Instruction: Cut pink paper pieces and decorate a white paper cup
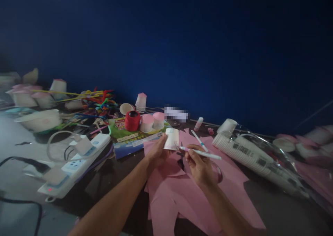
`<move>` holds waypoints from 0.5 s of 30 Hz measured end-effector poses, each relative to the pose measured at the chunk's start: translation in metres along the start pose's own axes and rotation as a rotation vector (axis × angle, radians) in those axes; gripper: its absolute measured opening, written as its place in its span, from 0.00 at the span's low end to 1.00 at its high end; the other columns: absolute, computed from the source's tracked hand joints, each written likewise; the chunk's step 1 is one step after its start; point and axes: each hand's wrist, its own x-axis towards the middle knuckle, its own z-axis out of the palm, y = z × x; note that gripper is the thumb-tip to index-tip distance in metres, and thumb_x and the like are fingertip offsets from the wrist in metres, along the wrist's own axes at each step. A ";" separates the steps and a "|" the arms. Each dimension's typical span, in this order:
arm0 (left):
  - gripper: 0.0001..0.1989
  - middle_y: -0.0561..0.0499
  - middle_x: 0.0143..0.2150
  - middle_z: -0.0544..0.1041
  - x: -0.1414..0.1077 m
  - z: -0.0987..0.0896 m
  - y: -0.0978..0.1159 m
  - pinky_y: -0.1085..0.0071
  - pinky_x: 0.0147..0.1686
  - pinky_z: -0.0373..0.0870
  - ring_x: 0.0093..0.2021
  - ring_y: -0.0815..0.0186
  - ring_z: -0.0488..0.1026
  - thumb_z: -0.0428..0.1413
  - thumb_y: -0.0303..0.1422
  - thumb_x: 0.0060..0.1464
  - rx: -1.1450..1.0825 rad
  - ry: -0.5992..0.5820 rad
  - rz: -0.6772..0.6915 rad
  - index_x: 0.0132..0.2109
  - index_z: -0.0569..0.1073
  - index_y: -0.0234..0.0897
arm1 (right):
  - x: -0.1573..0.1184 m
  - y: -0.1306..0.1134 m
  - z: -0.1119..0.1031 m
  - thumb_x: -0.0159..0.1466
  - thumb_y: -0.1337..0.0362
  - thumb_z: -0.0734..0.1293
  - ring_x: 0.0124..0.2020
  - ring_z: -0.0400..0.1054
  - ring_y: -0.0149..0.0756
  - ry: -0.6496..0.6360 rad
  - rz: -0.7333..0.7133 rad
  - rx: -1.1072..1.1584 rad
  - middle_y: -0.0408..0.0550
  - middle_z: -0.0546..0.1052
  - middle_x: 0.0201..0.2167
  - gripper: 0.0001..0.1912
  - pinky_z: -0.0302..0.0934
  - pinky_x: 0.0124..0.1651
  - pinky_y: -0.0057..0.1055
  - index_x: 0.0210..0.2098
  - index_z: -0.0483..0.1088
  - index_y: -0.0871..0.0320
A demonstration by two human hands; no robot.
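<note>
My left hand (159,148) grips a small white paper cup (171,138), its side turned toward me with faint pink marks near the lower edge. My right hand (198,163) holds a white and pink marker pen (204,153), and the pen's tip is at or close to the cup's lower right edge. Dark scissors (180,160), partly hidden, lie just below the cup. Under both hands spread cut sheets of pink paper (166,197). A second white pen with a teal band (199,141) rests on the paper beyond my right hand.
A clear-wrapped stack of paper cups (244,156) lies at right. Left are a power strip (78,165) with cables and colourful pipe cleaners (104,100). A red yarn spool (132,120) and pink-topped cups (147,122) stand on a booklet (130,144). A blue wall (166,48) rises behind.
</note>
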 end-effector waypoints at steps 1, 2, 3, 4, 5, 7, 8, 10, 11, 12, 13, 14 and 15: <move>0.14 0.48 0.41 0.80 0.000 0.001 0.000 0.66 0.45 0.73 0.37 0.62 0.77 0.58 0.40 0.57 -0.010 0.009 0.001 0.46 0.75 0.37 | 0.000 0.000 0.000 0.50 0.57 0.76 0.22 0.62 0.28 0.002 -0.007 -0.017 0.40 0.72 0.19 0.12 0.57 0.26 0.25 0.31 0.75 0.55; 0.12 0.48 0.41 0.80 -0.001 0.001 0.000 0.66 0.44 0.73 0.36 0.63 0.77 0.59 0.39 0.57 -0.019 0.022 0.000 0.45 0.75 0.37 | -0.001 0.000 0.000 0.51 0.57 0.76 0.22 0.62 0.28 0.003 -0.016 -0.033 0.40 0.72 0.19 0.12 0.57 0.26 0.25 0.31 0.75 0.56; 0.12 0.48 0.41 0.80 -0.001 0.002 0.000 0.66 0.44 0.73 0.37 0.63 0.77 0.59 0.38 0.56 -0.025 0.027 -0.003 0.45 0.75 0.37 | -0.001 0.000 0.000 0.51 0.57 0.76 0.22 0.62 0.28 0.001 -0.025 -0.047 0.40 0.72 0.20 0.13 0.58 0.27 0.26 0.31 0.75 0.56; 0.12 0.47 0.41 0.80 -0.002 0.003 0.000 0.66 0.44 0.73 0.36 0.63 0.77 0.59 0.38 0.56 -0.026 0.030 -0.010 0.44 0.75 0.37 | -0.001 -0.001 0.000 0.51 0.57 0.76 0.23 0.62 0.28 -0.003 -0.034 -0.056 0.40 0.72 0.20 0.13 0.58 0.27 0.26 0.32 0.75 0.56; 0.12 0.47 0.41 0.80 -0.002 0.005 0.000 0.66 0.44 0.73 0.36 0.64 0.76 0.59 0.39 0.56 -0.026 0.028 -0.014 0.45 0.75 0.37 | -0.002 -0.001 0.000 0.52 0.56 0.75 0.23 0.63 0.28 -0.007 -0.040 -0.062 0.40 0.72 0.20 0.13 0.58 0.28 0.26 0.32 0.75 0.56; 0.14 0.47 0.41 0.79 -0.004 0.006 0.001 0.66 0.43 0.73 0.36 0.64 0.76 0.59 0.40 0.56 -0.021 0.027 -0.020 0.45 0.75 0.37 | -0.002 -0.001 0.000 0.53 0.56 0.75 0.23 0.63 0.28 -0.015 -0.047 -0.068 0.40 0.72 0.21 0.13 0.58 0.28 0.25 0.33 0.74 0.56; 0.14 0.46 0.41 0.79 -0.004 0.007 0.001 0.66 0.43 0.73 0.36 0.64 0.76 0.59 0.40 0.56 -0.017 0.027 -0.019 0.46 0.74 0.36 | -0.003 -0.001 0.000 0.53 0.56 0.75 0.24 0.62 0.27 -0.017 -0.051 -0.071 0.40 0.72 0.21 0.13 0.57 0.28 0.25 0.33 0.74 0.56; 0.15 0.46 0.41 0.79 -0.005 0.007 0.001 0.65 0.44 0.73 0.37 0.63 0.76 0.59 0.40 0.55 -0.004 0.026 -0.018 0.46 0.74 0.35 | -0.003 -0.001 0.001 0.53 0.56 0.75 0.24 0.62 0.27 -0.019 -0.056 -0.084 0.39 0.72 0.21 0.13 0.57 0.28 0.25 0.32 0.74 0.56; 0.15 0.46 0.41 0.79 -0.005 0.006 0.001 0.65 0.44 0.73 0.37 0.63 0.76 0.60 0.40 0.55 0.003 0.020 -0.018 0.45 0.74 0.35 | -0.004 -0.001 0.001 0.53 0.56 0.75 0.24 0.62 0.27 -0.022 -0.059 -0.092 0.39 0.72 0.21 0.13 0.57 0.29 0.25 0.32 0.74 0.56; 0.15 0.47 0.40 0.79 -0.005 0.006 0.001 0.65 0.44 0.72 0.37 0.63 0.76 0.60 0.40 0.55 0.007 0.013 -0.016 0.45 0.74 0.36 | -0.004 -0.001 0.001 0.53 0.56 0.75 0.24 0.63 0.27 -0.025 -0.060 -0.101 0.39 0.72 0.21 0.13 0.58 0.29 0.25 0.32 0.74 0.56; 0.14 0.47 0.40 0.79 -0.004 0.006 0.001 0.65 0.44 0.72 0.37 0.63 0.76 0.59 0.40 0.55 0.008 0.008 -0.013 0.45 0.74 0.36 | -0.004 -0.001 0.001 0.53 0.55 0.75 0.24 0.63 0.27 -0.030 -0.058 -0.106 0.39 0.72 0.21 0.12 0.58 0.29 0.25 0.32 0.74 0.56; 0.14 0.48 0.40 0.79 -0.004 0.005 0.000 0.66 0.44 0.72 0.36 0.64 0.76 0.59 0.40 0.56 0.007 0.007 -0.009 0.45 0.75 0.36 | -0.003 -0.001 0.001 0.54 0.55 0.75 0.25 0.63 0.27 -0.034 -0.055 -0.107 0.39 0.72 0.21 0.13 0.58 0.30 0.25 0.33 0.75 0.56; 0.13 0.48 0.39 0.79 -0.004 0.005 0.000 0.66 0.44 0.72 0.36 0.64 0.76 0.59 0.40 0.56 0.005 0.006 -0.005 0.45 0.75 0.37 | -0.003 -0.001 0.000 0.54 0.55 0.75 0.25 0.63 0.27 -0.037 -0.053 -0.105 0.39 0.72 0.22 0.13 0.59 0.30 0.25 0.33 0.75 0.55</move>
